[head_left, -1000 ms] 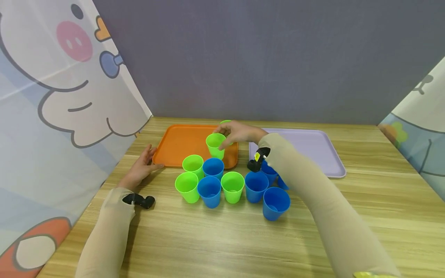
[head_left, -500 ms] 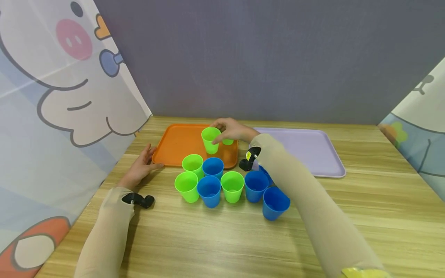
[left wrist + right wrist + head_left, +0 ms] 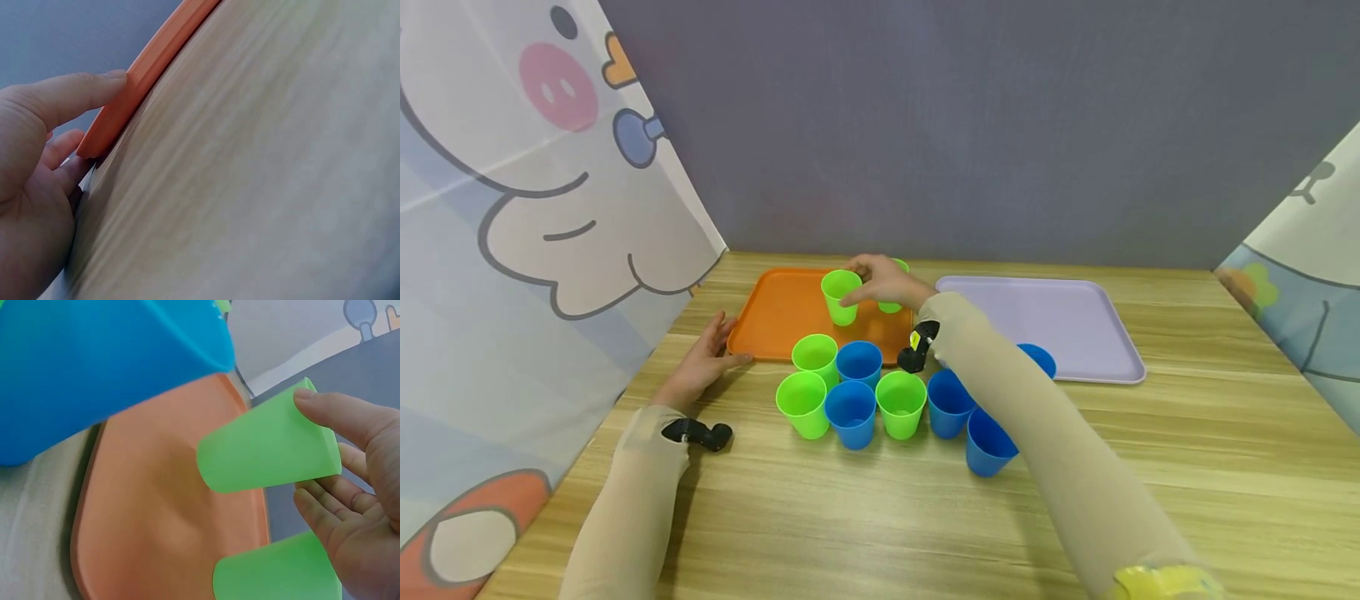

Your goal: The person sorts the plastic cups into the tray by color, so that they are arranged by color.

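Observation:
My right hand [image 3: 883,283] holds a green plastic cup [image 3: 841,300] by its rim, over the orange tray [image 3: 771,317]. In the right wrist view this held cup [image 3: 265,450] has the thumb on one side and fingers on the other, its base towards the tray. A second green cup [image 3: 891,307] stands at the tray's right side, partly hidden behind my right hand. My left hand [image 3: 703,358] rests at the tray's near left corner. The left wrist view has its thumb [image 3: 94,92] along the tray's outer rim [image 3: 134,87], with fingers at the corner.
Before the orange tray stand green cups [image 3: 803,404] and blue cups [image 3: 852,414], several touching or close together. A lilac tray [image 3: 1075,333] lies to the right. My right sleeve [image 3: 1037,400] covers some blue cups. A grey wall panel [image 3: 925,125] rises behind the table.
My right hand has carried the green cup leftward and slightly back over the orange tray, revealing more of the second green cup behind it. My left hand has stayed at the corner.

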Tool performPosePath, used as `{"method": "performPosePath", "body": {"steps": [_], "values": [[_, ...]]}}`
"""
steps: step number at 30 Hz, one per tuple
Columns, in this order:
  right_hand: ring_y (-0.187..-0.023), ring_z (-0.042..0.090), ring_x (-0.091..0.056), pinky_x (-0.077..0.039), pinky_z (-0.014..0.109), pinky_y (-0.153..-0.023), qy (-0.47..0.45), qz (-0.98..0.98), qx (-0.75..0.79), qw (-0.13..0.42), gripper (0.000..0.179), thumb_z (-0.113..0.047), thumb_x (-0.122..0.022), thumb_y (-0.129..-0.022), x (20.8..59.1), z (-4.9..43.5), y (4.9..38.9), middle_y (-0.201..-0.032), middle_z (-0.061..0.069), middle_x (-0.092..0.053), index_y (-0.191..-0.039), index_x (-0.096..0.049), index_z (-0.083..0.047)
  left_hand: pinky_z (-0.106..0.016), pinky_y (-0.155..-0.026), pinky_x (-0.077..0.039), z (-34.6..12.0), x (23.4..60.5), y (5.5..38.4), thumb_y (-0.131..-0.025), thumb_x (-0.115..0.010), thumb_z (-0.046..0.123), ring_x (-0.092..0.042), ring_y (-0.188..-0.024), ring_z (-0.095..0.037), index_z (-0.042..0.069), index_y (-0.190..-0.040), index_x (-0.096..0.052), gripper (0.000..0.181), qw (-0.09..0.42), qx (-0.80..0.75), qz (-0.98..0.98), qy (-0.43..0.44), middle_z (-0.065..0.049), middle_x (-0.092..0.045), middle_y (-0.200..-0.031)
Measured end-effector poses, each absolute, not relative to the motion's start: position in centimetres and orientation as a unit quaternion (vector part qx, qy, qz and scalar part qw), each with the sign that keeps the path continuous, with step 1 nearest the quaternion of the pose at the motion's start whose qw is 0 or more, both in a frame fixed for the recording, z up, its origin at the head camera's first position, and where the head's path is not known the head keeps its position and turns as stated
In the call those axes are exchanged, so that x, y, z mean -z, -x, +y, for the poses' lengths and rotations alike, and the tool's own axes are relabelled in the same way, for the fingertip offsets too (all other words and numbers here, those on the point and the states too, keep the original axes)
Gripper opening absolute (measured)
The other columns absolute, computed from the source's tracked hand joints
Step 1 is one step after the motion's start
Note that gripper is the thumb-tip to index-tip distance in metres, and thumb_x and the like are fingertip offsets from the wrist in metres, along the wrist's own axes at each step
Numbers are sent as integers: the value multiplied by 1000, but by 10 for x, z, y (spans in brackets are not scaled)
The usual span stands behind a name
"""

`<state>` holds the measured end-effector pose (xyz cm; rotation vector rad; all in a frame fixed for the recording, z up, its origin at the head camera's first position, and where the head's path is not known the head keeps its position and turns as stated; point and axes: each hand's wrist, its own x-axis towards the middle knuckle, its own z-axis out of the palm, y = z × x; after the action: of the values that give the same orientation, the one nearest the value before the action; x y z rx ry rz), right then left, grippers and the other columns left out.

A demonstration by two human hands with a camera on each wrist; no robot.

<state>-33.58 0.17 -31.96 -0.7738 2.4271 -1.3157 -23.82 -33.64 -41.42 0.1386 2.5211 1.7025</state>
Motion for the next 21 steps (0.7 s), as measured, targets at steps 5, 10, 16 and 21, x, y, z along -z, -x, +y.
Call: {"method": "performPosePath", "body": {"steps": [5, 10, 16, 21], "values": [[-116, 25, -57, -50, 32, -95, 247, 855, 439, 127, 68, -21, -85, -81, 323, -7, 339, -133, 12, -60, -139, -53, -5, -55, -118, -4, -337, 414, 238, -94, -67, 3, -2, -149, -40, 7, -157, 16, 104, 48, -556, 828, -46, -20, -2, -164], [-125, 28, -50, -46, 35, -101, 235, 865, 428, 113, 71, -23, -84, -82, 326, -14, 341, -142, 13, -53, -142, -50, -5, -55, -118, -5, -337, 415, 238, -94, -67, 2, -1, -149, -41, 5, -156, 16, 104, 46, -554, 830, -48, -21, -2, -164], [-129, 29, -47, -44, 37, -104, 230, 876, 411, 103, 73, -24, -82, -84, 328, -21, 339, -146, 14, -48, -145, -46, -3, -55, -118, -4, -337, 416, 238, -94, -66, 2, -1, -149, -42, 5, -156, 16, 103, 45, -552, 831, -47, -21, -3, -164], [-133, 30, -45, -42, 37, -106, 227, 884, 394, 111, 75, -25, -80, -86, 327, -24, 339, -148, 15, -47, -147, -44, -2, -55, -118, -5, -336, 416, 239, -94, -66, 1, -2, -149, -41, 5, -156, 16, 103, 43, -555, 829, -47, -21, -3, -164]]}}
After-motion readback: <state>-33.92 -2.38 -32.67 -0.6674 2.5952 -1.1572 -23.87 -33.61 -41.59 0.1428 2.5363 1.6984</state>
